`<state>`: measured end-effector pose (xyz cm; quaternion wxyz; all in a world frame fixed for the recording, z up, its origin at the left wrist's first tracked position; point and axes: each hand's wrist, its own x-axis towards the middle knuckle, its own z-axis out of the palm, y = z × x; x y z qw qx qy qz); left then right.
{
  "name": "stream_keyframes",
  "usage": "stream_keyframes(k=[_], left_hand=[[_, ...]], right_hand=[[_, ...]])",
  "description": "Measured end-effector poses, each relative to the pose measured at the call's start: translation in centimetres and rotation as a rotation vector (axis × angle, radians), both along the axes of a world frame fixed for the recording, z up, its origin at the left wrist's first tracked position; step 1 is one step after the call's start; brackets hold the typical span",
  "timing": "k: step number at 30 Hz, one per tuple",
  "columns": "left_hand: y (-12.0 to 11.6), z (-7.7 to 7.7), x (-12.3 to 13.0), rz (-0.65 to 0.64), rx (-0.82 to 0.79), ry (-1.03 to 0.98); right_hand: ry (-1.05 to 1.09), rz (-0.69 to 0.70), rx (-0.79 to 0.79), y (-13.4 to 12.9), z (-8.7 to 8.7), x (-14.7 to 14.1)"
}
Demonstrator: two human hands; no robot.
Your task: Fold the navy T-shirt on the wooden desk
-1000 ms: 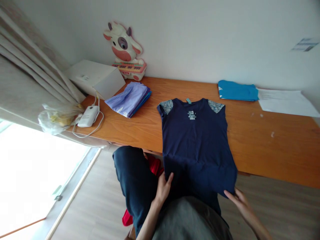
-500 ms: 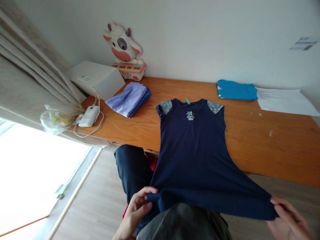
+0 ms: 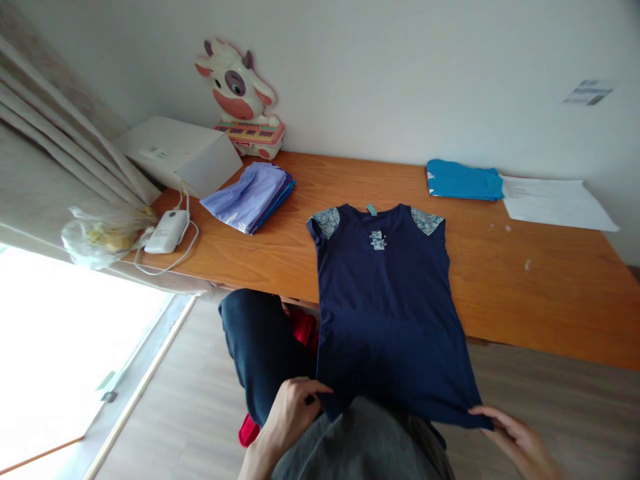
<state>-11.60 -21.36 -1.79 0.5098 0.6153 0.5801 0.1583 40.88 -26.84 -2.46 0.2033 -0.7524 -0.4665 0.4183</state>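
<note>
A navy short-sleeved T-shirt (image 3: 387, 313) with patterned shoulders lies front up, its upper part on the wooden table and its lower part hanging over the front edge toward my lap. My left hand (image 3: 296, 408) pinches the left corner of its hem. At the right hem corner, my right hand (image 3: 510, 433) grips the fabric between thumb and fingers. The hem stretches between both hands, partly hidden at its middle by the grey top I wear.
The wooden table (image 3: 540, 300) bears folded purple and blue clothes (image 3: 250, 197), a folded blue garment (image 3: 465, 180), white paper (image 3: 555, 200), a white box (image 3: 180, 153), a cow toy keyboard (image 3: 245, 100), a white corded device (image 3: 167, 231) and a plastic bag (image 3: 103, 237).
My right hand has moved left with its hem corner, so the flared right side now hangs straighter. My left hand has shifted slightly right. The view has turned a little.
</note>
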Motion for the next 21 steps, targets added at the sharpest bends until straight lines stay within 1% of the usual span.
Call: stream_keyframes(k=[1,2,3,5,7,9,10,11,13,15,16,18,19,21], left_hand=[[-0.1,0.2,-0.2,-0.012,0.046,0.013],[-0.1,0.6,-0.5,-0.018,0.105,0.017],[0.1,1.0,-0.7,-0.019,0.175,0.009],[1.1,2.0,-1.3,0.006,0.316,-0.034],[2.3,2.8,-1.9,0.06,0.404,-0.097],[3.2,3.0,-2.3,0.104,0.409,-0.163],[3.4,3.0,-2.4,0.129,0.382,-0.186],[3.3,2.8,-2.4,0.162,0.347,-0.201],[2.7,2.2,-2.2,0.248,0.283,-0.204],[2.0,1.6,-1.8,0.329,0.247,-0.182],[2.0,1.4,-1.5,0.354,0.248,-0.17],[3.1,1.1,-1.2,0.378,0.288,-0.143],[4.3,1.2,-1.0,0.39,0.328,-0.128],[8.0,1.5,-0.8,0.411,0.428,-0.105]], right_hand=[[0.05,0.073,-0.071,0.4,0.7,0.4],[0.076,0.128,-0.1,0.9,1.4,0.9],[0.094,0.174,-0.095,1.5,2.2,1.4],[0.11,0.193,0.017,2.9,3.6,2.2],[0.149,0.103,0.203,4.0,4.3,2.5],[0.222,-0.072,0.374,4.5,4.1,2.5],[0.265,-0.166,0.413,4.4,3.6,2.4],[0.298,-0.255,0.412,4.2,3.0,2.4],[0.311,-0.397,0.321,3.4,1.8,2.5],[0.276,-0.485,0.212,3.0,0.7,2.6],[0.262,-0.513,0.182,3.1,0.3,2.6],[0.266,-0.536,0.19,4.5,-0.3,2.2],[0.269,-0.544,0.225,5.8,-0.4,1.8],[0.264,-0.542,0.346,9.7,-0.2,0.8]])
